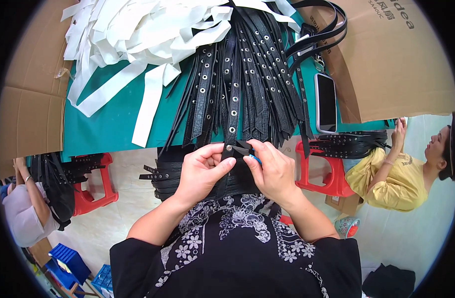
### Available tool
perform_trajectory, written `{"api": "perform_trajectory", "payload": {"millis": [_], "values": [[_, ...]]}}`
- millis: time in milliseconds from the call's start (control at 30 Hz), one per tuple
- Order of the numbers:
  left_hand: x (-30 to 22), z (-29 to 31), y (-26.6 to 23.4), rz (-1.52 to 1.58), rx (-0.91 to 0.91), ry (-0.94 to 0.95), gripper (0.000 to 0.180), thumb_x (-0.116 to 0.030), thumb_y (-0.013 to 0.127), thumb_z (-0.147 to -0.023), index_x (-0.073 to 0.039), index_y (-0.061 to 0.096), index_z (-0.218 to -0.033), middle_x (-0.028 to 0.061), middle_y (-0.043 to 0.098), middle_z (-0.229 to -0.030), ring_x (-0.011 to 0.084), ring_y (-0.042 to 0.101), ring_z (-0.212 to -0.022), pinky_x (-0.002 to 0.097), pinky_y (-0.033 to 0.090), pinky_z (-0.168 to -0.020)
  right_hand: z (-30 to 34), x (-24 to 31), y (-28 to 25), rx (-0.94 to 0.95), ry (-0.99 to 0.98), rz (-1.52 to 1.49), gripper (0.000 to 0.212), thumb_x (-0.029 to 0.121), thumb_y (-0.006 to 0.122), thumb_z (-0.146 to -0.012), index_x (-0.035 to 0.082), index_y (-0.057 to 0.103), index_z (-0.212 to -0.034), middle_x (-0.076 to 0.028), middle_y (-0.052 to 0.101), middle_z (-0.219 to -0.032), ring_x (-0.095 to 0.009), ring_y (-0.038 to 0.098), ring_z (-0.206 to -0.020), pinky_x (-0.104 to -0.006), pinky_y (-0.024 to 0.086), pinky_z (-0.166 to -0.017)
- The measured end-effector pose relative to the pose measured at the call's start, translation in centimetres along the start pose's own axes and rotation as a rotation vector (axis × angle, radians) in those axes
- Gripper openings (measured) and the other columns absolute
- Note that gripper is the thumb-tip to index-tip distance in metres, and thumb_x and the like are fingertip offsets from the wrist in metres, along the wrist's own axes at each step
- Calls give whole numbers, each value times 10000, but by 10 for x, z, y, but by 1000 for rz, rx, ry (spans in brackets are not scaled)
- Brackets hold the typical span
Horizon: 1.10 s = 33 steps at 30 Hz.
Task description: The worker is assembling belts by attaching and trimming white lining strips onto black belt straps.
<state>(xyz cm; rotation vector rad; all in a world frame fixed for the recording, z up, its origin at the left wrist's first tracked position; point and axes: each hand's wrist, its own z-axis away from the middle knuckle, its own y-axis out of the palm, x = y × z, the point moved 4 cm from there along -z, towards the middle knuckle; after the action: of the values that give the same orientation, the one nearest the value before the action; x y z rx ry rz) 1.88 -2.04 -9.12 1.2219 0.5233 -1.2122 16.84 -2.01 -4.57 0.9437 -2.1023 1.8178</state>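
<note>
A person in a black floral top stands at a table covered in teal cloth (pixel 113 124), both bare hands raised at its near edge. The left hand (pixel 202 171) is curled closed, thumb and forefinger pinching the lower end of a black leather strap (pixel 232 116) studded with metal eyelets; the strap runs from the fingers straight up and away across the table. The right hand (pixel 272 171) sits just beside it, fingers closed around a small blue-handled snipping tool (pixel 248 150), whose dark tip touches the strap end right next to the left thumb. The held strap belongs to a fan of similar black eyelet straps (pixel 257 69) spread over the cloth above the hands. A heap of white straps (pixel 138 35) lies to the upper left. A smartphone (pixel 326 102) rests face up to the right, near a cardboard box (pixel 401 64). Two red plastic stools (pixel 100 186) stand on the floor below, draped with more black straps.
</note>
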Motion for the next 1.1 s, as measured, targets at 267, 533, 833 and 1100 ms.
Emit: {"api": "perform_trajectory", "payload": {"millis": [267,533,833,1100], "values": [[-6,-4,10,105,41,-39,239,-8,611,-787,17,567,-1020,44,621,-862,58,559,-706,181,460,-599,12,-18,20,148,377,-877,250,216,536,-861,40,513,-1036,-17,514,-715,-115,502,-556,-244,386,-463],[-6,-2,13,142,60,-48,230,-12,610,-788,9,565,-1012,59,623,-904,73,577,-747,191,479,-600,8,-12,2,-66,100,-352,267,201,561,-845,11,517,-1027,-85,562,-771,-198,567,-597,-273,440,-506],[-9,1,15,111,72,-70,220,9,603,-786,17,570,-1004,40,617,-878,64,565,-756,189,461,-661,8,-6,-3,-133,-4,-93,268,174,590,-807,23,523,-1018,-74,536,-688,-216,537,-549,-313,419,-467],[-1,1,17,74,34,0,214,0,597,-796,28,564,-1006,51,617,-858,64,559,-714,197,468,-625,28,-3,21,-15,397,-597,243,210,550,-856,18,522,-1002,-97,563,-703,-161,518,-526,-279,407,-472]]}}
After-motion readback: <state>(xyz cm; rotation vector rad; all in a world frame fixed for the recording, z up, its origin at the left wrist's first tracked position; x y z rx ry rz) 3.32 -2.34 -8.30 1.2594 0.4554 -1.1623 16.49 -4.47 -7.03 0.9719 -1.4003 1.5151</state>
